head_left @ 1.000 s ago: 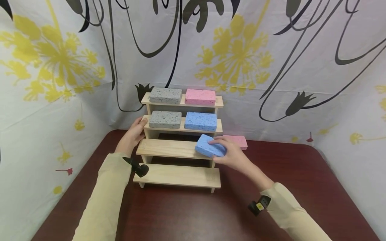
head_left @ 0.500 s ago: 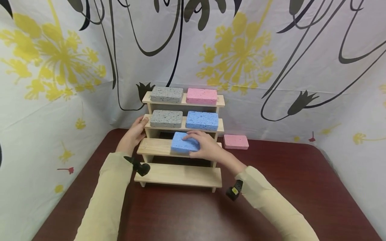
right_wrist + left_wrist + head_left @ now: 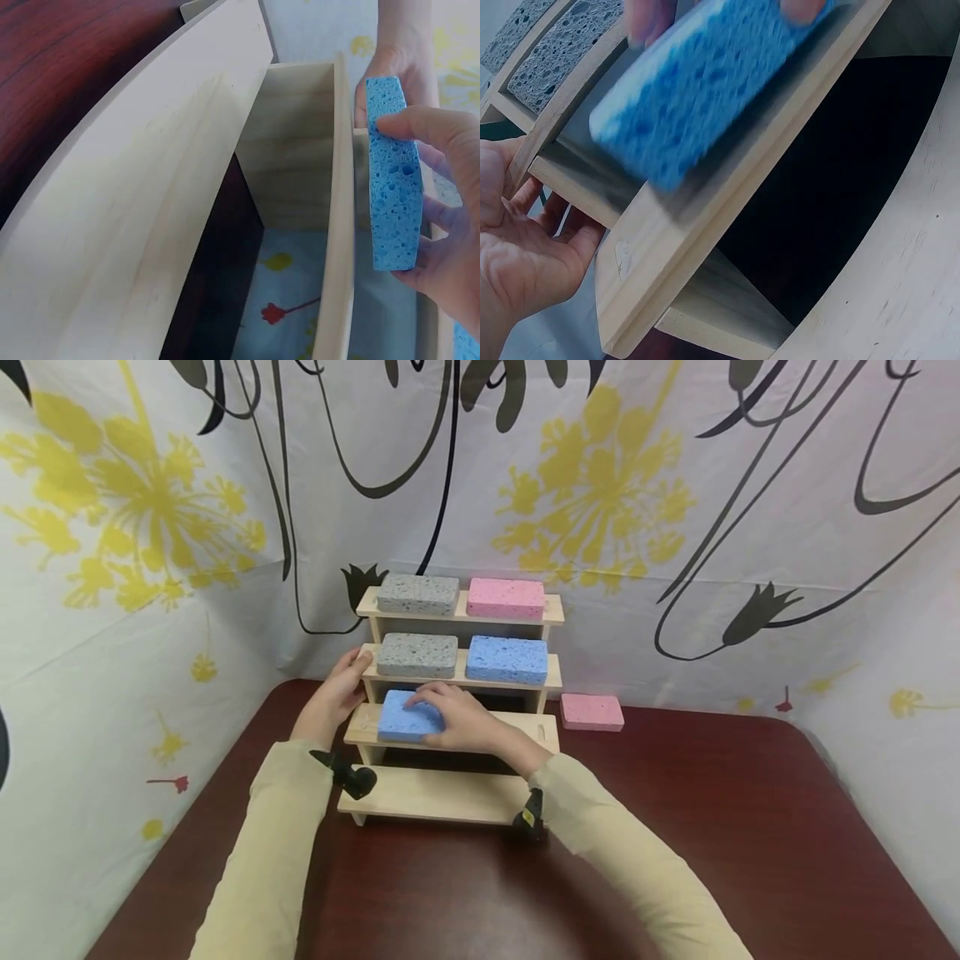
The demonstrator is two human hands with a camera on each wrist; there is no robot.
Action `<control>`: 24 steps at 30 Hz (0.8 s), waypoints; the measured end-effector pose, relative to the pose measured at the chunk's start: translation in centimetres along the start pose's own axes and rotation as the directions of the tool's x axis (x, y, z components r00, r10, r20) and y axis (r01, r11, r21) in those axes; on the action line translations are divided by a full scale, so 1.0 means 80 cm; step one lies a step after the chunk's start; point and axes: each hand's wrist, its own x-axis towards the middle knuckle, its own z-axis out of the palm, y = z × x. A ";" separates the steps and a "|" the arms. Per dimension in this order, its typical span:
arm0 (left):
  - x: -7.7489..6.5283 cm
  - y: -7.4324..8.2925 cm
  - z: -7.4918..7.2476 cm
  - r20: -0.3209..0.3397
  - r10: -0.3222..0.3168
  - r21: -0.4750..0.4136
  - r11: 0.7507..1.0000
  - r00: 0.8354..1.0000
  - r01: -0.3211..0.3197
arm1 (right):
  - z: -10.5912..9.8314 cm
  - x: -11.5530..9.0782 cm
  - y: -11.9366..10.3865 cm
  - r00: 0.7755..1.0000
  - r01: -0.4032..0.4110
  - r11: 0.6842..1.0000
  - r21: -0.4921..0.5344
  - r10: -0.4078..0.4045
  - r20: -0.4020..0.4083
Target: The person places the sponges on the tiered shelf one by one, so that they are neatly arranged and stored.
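Observation:
My right hand [image 3: 468, 722] pinches a blue sponge [image 3: 403, 720] by its edges at the left end of the third step of a wooden tiered stand [image 3: 442, 793]. In the left wrist view that sponge [image 3: 697, 97] is tilted close over the step, with a shadow beneath it. Thumb and fingers of the right hand [image 3: 454, 217] clasp opposite sides of it in the right wrist view. My left hand [image 3: 333, 695] grips the stand's left side at the second step, thumb on its end; the left wrist view shows fingers [image 3: 551, 210] curled behind the upright.
On the top step lie a grey sponge [image 3: 417, 595] and a pink sponge [image 3: 506, 599]. A second grey sponge [image 3: 417, 656] and another blue sponge [image 3: 507, 660] occupy the step below. One pink sponge [image 3: 592, 712] lies on the dark red table [image 3: 712, 810], right of the stand. Patterned cloth [image 3: 600, 485] hangs behind.
My right hand has carried the blue sponge leftward along the third step, from its right end to its left end, levelling it. The left hand keeps its hold on the stand.

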 end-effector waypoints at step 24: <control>0.003 0.001 -0.002 0.016 -0.016 0.017 1.000 1.000 0.016 | 0.004 -0.048 0.017 0.992 0.009 1.000 -0.003 -0.010 -0.129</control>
